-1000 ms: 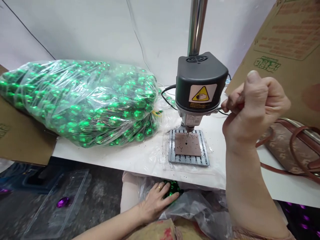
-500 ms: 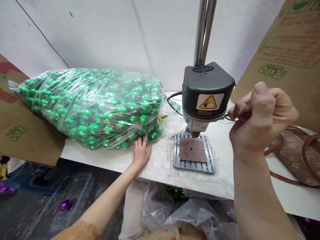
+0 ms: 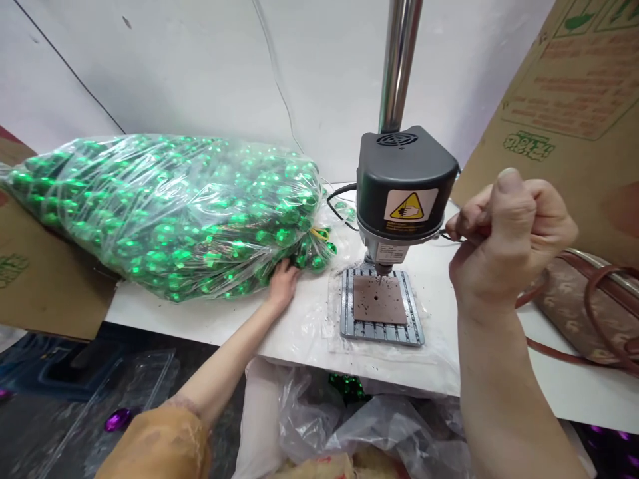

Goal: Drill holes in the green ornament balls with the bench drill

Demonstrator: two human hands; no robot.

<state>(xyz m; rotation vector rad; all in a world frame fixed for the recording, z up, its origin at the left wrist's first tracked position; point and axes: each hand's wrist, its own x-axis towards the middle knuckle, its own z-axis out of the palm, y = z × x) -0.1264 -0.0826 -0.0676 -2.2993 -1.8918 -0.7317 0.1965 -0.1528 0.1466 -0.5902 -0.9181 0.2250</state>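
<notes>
Left hand: the left hand (image 3: pixel 282 285) lies open, fingers lightly spread, against the lower edge of the clear plastic bag (image 3: pixel 164 213) of green baubles, which sits left of centre on the counter (image 3: pixel 279 352).
Handling: the bag looks bulky, light and slippery, the baubles probably fragile; best taken by the yellow-tied neck (image 3: pixel 319 233).
Right hand: the right hand (image 3: pixel 509 243), raised in a fist beside the bench drill (image 3: pixel 407 183), has its fingers pressed together, pinching a thin dark cable (image 3: pixel 452 237).
</notes>
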